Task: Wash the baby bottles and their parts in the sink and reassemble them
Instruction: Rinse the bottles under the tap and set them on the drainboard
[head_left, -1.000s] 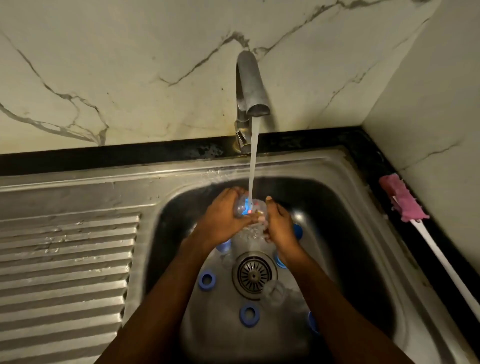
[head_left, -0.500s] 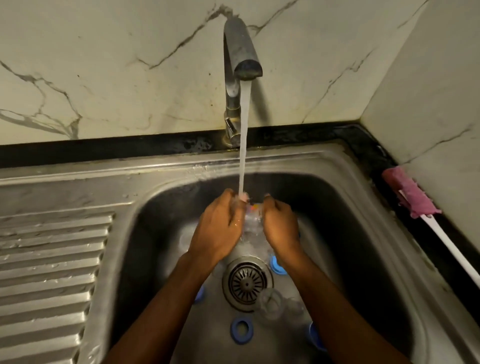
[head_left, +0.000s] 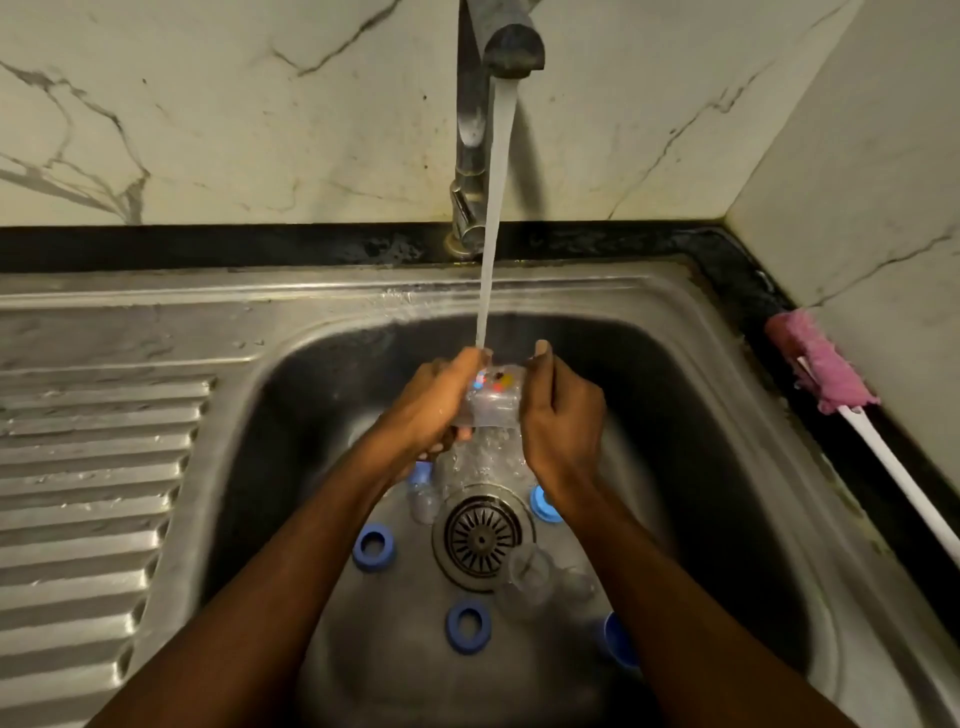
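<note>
"Spray blurs the underside of the bottle (head_left: 491, 402), and fingers cover both of its ends. Can you make out the clear bits by the drain (head_left: 483, 535)?"

"Barely. Some clear parts (head_left: 530, 577) lie just near and right of it, too smeared to name. Another clear piece (head_left: 423, 501) sits left of the drain, half under the left wrist. The right forearm covers part of a blue cap (head_left: 621, 642) at the near right, and the tap (head_left: 493, 47) is cut off by the top edge."

"What else is around?"

"Two blue rings lie flat on the sink (head_left: 311, 332) floor, one (head_left: 373, 546) left of the drain, one (head_left: 468, 627) nearer. A third blue piece (head_left: 543, 504) peeks out beside the right wrist. On the dark ledge at the right lies a pink-headed brush (head_left: 821, 366), its white handle running out of view. A ribbed draining board (head_left: 88, 493) fills the left side."

"And the bottle itself?"

"It is held above the drain, under the water stream (head_left: 493, 208), which lands on its far left end. The left hand (head_left: 431, 410) curls round its left side and the right hand (head_left: 558, 421) grips the right side, thumb raised. It is clear plastic, lying crosswise, with small red, blue and yellow print. Water runs off beneath it."
</note>
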